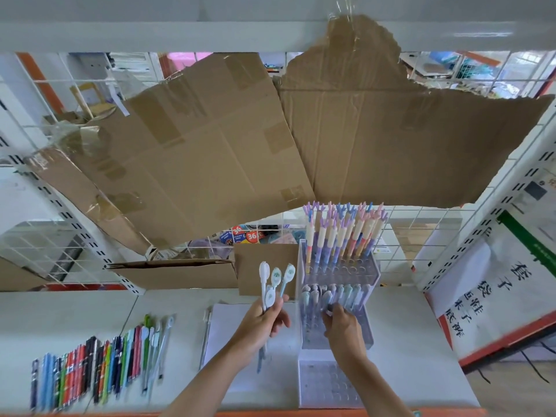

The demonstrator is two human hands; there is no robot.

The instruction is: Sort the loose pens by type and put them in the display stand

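On the left of the white counter [90, 308], a long row of loose pens [99, 370] lies unsorted. Near the middle, the left hand [264, 320] grips a bunch of white and blue pens [272, 284] upright, fingers curled around them. To the right, the right hand [341, 325] pinches a pen cap in the clear display stand [338, 299]. The stand's back tier and middle tier look partly filled, so I judge most sorting remains.
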